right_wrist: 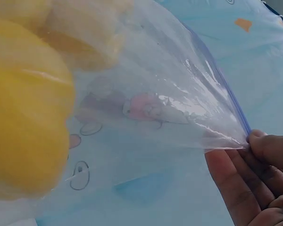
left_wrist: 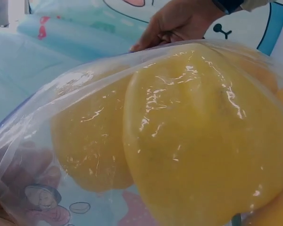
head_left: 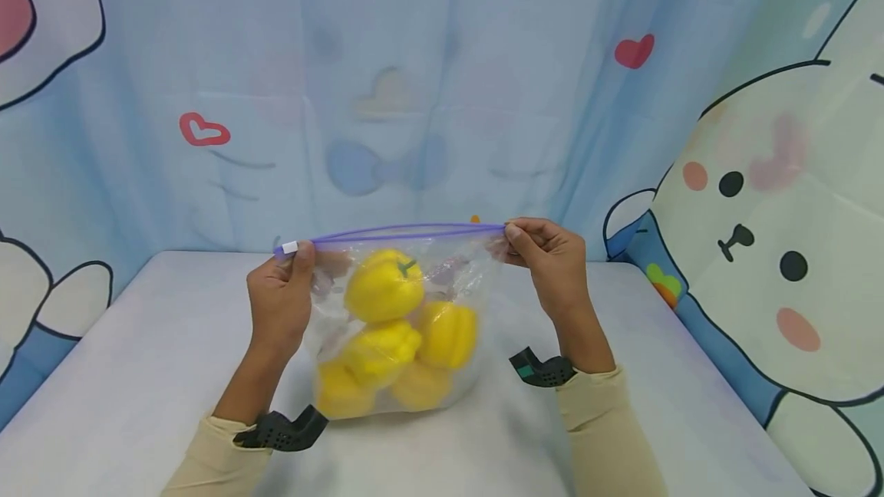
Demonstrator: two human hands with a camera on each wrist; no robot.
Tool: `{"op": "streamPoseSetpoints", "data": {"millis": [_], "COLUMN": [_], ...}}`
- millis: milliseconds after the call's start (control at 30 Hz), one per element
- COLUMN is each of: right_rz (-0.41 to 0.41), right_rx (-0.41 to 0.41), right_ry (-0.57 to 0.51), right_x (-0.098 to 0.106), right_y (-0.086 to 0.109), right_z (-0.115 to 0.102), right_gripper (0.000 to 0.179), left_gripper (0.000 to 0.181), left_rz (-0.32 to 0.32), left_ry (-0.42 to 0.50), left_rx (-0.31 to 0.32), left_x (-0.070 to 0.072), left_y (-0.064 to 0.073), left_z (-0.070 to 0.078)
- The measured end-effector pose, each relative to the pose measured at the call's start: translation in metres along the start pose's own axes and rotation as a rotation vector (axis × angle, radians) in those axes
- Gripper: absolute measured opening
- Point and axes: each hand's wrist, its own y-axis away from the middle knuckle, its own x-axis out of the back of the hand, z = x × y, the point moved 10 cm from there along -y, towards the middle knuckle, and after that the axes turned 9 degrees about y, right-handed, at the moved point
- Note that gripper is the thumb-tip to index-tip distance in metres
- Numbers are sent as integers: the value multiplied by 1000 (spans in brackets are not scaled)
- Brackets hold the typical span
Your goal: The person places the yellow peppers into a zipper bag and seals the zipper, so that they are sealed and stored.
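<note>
A clear zipper bag (head_left: 476, 282) with a purple zip edge hangs between both hands, holding several yellow bell peppers (head_left: 384, 286). My left hand (head_left: 279, 297) pinches its upper left corner, beside the white slider (head_left: 290, 247). At the upper right corner, my right hand (head_left: 552, 259) pinches the zip edge between thumb and fingers. The mouth looks slightly parted along the top in the head view. In the left wrist view, the peppers (left_wrist: 203, 132) press close behind the plastic. The right wrist view shows the right thumb and fingers (right_wrist: 269, 146) on the corner.
Beneath the bag lies a white table (head_left: 103, 405). A light blue curtain (head_left: 414, 37) with cartoon prints stands behind it, and a large printed rabbit figure (head_left: 773, 251) fills the right side. Dark straps (head_left: 283, 432) sit on both wrists.
</note>
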Motion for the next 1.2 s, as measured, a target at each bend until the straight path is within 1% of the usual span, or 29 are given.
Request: {"op": "streamPoseSetpoints", "data": {"millis": [67,133,200,267,333,367,433,533,600,667,700,767,833,900,967,1000,1067,1133,1200], "right_rz": [-15,-31,-34,-29,-24,-23,-21,-12,0,19,34,67,102,117,85,52,-47,-170,-292], "right_rx": [-23,-38,-49,-59,-71,-74,-79,-82,-79,-53,-22,68,183,303,401,440,493,505,489], "right_ry": [-18,-36,-54,-68,-73,-70,-67,-53,-48,-28,-15,25,83,127,148,151,153,158,169], "right_x": [-2,-3,-3,-1,1,1,2,4,4,6,7,10,11,7,-5,-13,-33,-56,-77], "right_y": [0,0,-1,-1,-1,-1,-1,-1,-1,0,0,1,5,9,12,13,12,9,7], "right_z": [5,8,11,13,15,15,16,17,16,12,7,-6,-25,-47,-66,-75,-89,-97,-101], "right_gripper": [18,15,13,13,12,13,14,15,18,21,22,24,21,19,18,19,19,19,21], "left_gripper": [38,37,33,30,29,29,32,34,34,34,33,32,31,31,30,29,28,26,25], "left_rz": [-7,-44,-120,-223,-299,-316,-319,-288,-273,-255,-244,-224,-212,-219,-226,-228,-228,-230,-233], "left_ry": [32,68,110,116,87,64,19,-16,1,14,21,30,14,7,-2,-11,-7,2,3], "left_rx": [19,65,134,190,209,204,175,148,149,153,152,148,143,132,117,109,93,82,68], "left_x": [1,0,-4,-12,-17,-18,-16,-12,-11,-11,-11,-11,-11,-12,-12,-12,-13,-14,-16], "left_y": [0,2,4,7,10,10,8,6,6,8,9,10,11,11,12,12,11,11,11], "left_z": [-4,-11,-19,-26,-30,-30,-28,-24,-23,-23,-23,-24,-25,-24,-21,-20,-17,-14,-12]}}
